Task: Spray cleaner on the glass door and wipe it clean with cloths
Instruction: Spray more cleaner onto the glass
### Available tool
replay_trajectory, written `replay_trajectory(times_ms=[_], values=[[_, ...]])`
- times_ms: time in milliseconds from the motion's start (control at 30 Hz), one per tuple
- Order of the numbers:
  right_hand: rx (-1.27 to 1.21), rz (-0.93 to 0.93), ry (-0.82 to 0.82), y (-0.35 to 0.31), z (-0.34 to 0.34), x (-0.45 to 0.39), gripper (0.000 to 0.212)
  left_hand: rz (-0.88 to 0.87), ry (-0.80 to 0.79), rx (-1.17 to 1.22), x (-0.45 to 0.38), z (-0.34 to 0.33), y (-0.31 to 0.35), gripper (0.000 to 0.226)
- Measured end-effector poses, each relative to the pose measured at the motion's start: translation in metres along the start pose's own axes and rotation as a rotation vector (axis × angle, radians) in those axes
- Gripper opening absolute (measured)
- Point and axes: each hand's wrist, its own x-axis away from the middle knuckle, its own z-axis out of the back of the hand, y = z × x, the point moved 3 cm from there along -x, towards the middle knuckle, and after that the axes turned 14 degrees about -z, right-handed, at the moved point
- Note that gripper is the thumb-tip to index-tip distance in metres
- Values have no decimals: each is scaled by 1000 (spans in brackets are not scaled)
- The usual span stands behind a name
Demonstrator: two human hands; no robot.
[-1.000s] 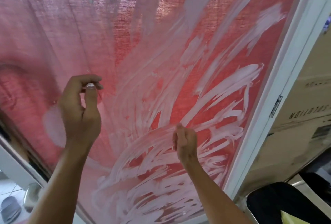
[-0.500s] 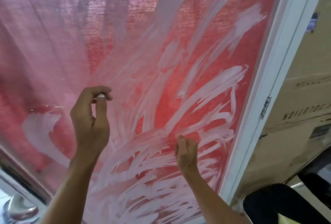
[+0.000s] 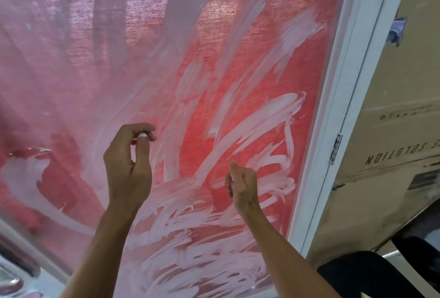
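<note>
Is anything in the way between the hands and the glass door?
Nothing visible. The left hand and right hand are both raised right in front of the glass door, over its white smears. Neither hand shows a cloth.

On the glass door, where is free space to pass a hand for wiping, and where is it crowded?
Free: the glass door above both hands, up to the top edge, and the smeared strip between the right hand and the white frame. Also the lower glass between the forearms. Crowded: the middle, where the left hand and right hand are raised close together at the glass.
</note>
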Motion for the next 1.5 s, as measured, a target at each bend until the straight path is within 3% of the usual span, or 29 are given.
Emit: replay_trajectory(times_ms=[167, 367, 533, 767, 1033, 1233, 1400, 1500], values=[[-74, 12, 64, -19, 17, -9, 54, -9, 7, -11, -1, -14, 11, 24], [-187, 29, 89, -52, 51, -40, 60, -22, 21, -20, -5, -35, 25, 25], [-189, 73, 128, -61, 72, -50, 53, -10, 11, -18, -5, -59, 36, 24], [-172, 22, 29, -79, 85, -57, 61, -34, 7, -24, -9, -80, 47, 24], [-227, 94, 99, -89, 104, -65, 51, -15, 18, -29, -8, -89, 54, 25], [-258, 2, 58, -88, 117, -68, 60, -20, 14, -38, -7, -93, 61, 26], [-309, 74, 141, -94, 127, -63, 50, -24, 10, -45, -7, -94, 68, 25], [-312, 85, 96, -104, 121, -63, 47, -23, 3, -51, -6, -93, 70, 26]])
